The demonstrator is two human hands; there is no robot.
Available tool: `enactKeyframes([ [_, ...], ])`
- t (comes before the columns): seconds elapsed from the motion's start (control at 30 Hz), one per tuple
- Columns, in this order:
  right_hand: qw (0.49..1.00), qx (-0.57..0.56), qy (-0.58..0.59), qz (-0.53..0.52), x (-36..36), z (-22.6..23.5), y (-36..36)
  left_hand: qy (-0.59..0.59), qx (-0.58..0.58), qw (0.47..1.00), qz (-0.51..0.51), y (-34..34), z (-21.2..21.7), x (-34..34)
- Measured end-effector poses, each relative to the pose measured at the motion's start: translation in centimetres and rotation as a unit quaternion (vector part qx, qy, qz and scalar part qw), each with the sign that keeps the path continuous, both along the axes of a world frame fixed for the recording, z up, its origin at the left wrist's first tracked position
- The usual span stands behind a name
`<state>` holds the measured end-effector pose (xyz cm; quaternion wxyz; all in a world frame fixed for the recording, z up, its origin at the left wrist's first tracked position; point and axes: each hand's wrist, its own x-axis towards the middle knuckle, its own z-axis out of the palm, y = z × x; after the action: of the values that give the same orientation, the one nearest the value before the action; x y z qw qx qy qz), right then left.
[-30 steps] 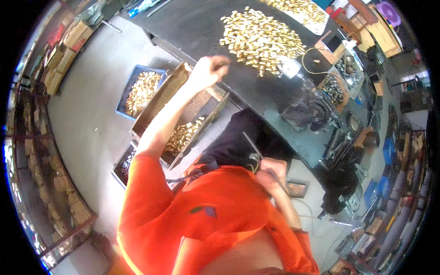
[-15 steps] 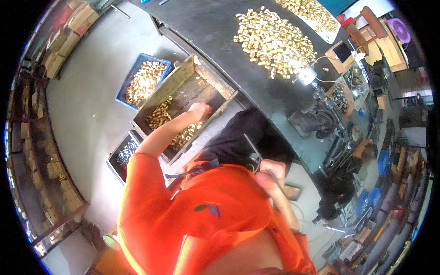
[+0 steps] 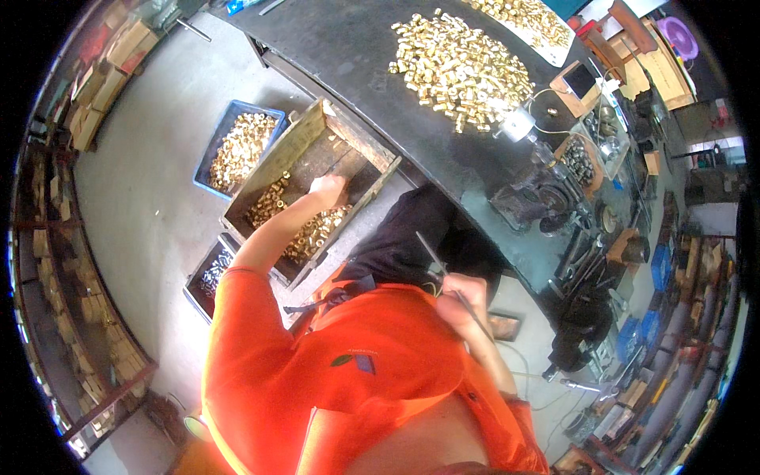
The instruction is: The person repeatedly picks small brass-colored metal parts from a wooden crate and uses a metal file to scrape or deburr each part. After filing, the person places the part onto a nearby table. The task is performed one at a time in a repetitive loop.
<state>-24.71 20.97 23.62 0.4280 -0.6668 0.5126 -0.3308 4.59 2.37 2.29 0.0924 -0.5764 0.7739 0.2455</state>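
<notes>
My left hand [image 3: 328, 191] is down inside an open wooden box [image 3: 289, 154], beside a heap of small brass fittings [image 3: 313, 235]. Its fingers look curled; whatever they hold is hidden. Close to my lap, my right hand [image 3: 461, 303] is closed around a thin metal rod [image 3: 431, 252] that sticks out toward the bench. More brass fittings [image 3: 269, 198] lie along the box's left side, past my forearm.
A blue crate [image 3: 198, 176] of brass pieces and a dark bin [image 3: 190, 286] of small silvery parts flank the box. On the dark bench [image 3: 340, 59] are a large brass pile [image 3: 459, 71], a vise-like machine [image 3: 526, 198] and tools. Shelving lines both sides.
My left hand has shifted slightly left within the box, toward the fittings. My right hand keeps its hold on the rod. The whole view has shifted a little.
</notes>
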Motion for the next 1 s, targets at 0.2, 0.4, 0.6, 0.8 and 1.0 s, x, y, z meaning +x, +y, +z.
enactKeyframes([
  [0.2,1.000,-0.014,-0.009,-0.005,-0.5,-0.2,-0.1,0.572,0.207,0.756,0.242,1.6,9.3,1.1],
  [0.4,0.999,-0.033,-0.022,0.032,0.2,1.1,-1.6,0.698,0.353,0.594,0.188,8.5,16.5,-5.2],
  [0.6,0.996,-0.064,-0.039,0.045,0.2,2.0,-2.7,0.702,0.449,0.514,0.204,10.2,16.7,-8.6],
  [0.8,0.997,-0.056,-0.035,0.035,-0.1,2.0,-2.4,0.666,0.312,0.661,0.149,10.4,18.4,-9.1],
  [1.0,0.995,-0.096,0.006,0.031,0.8,1.5,-2.2,0.575,0.199,0.793,0.032,10.3,19.6,-9.6],
])
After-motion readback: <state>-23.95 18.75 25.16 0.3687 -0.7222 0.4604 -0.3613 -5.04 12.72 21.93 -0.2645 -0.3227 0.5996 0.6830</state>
